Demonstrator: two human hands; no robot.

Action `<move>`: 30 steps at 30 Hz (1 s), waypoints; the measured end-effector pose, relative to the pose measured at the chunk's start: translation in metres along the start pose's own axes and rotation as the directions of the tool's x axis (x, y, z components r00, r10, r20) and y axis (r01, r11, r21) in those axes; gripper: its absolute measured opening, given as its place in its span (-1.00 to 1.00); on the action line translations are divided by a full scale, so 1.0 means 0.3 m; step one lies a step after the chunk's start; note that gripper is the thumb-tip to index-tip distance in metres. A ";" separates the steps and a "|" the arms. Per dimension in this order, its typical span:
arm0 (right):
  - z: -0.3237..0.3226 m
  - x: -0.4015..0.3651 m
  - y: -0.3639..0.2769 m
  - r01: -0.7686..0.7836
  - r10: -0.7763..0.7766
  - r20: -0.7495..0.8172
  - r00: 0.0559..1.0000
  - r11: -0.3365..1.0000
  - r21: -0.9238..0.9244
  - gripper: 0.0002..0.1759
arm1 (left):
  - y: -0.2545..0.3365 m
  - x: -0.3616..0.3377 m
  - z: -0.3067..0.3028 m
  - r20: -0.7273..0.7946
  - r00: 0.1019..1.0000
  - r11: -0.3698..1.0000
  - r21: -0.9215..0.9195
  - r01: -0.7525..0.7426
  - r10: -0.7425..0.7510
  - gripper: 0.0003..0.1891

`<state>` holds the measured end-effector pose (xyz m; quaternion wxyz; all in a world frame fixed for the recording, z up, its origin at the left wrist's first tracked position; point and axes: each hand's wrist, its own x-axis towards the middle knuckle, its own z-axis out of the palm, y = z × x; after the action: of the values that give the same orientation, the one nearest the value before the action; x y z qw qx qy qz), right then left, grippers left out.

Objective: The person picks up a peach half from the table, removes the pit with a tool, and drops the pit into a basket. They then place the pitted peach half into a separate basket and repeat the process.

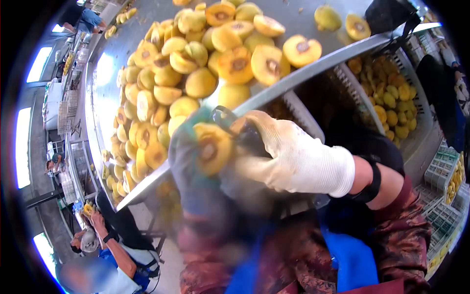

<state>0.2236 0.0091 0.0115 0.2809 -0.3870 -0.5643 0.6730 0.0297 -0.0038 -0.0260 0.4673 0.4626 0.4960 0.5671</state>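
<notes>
My left hand [183, 152], in a greyish-green glove smeared by motion, holds a yellow peach half [214, 149] with its cut face and brown centre showing. My right hand [298, 159] wears a white knit glove and is closed close beside the fruit. Its fingers curl around something dark that I cannot make out; a thin curved dark piece [223, 111] shows above the peach half. Both hands are at the near edge of the metal table [289, 78], beside a large pile of halved peaches [169, 81].
Below the table edge at right, a white crate [416, 81] holds more peach halves [394, 103]. Stacked crates [443, 174] stand at far right. A co-worker [112, 255] at lower left handles fruit; other people are further back.
</notes>
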 end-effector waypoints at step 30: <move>-0.224 -0.151 0.010 0.078 -0.155 -0.490 0.858 0.982 -0.173 -0.55 | -0.115 0.626 0.528 0.621 0.784 -0.235 0.763 -0.602 0.010 -0.38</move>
<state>0.3044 0.0080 0.0133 0.4288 -0.5330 -0.5423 0.4878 0.1634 0.2051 -0.0361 -0.1186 0.8599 0.4965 -0.0059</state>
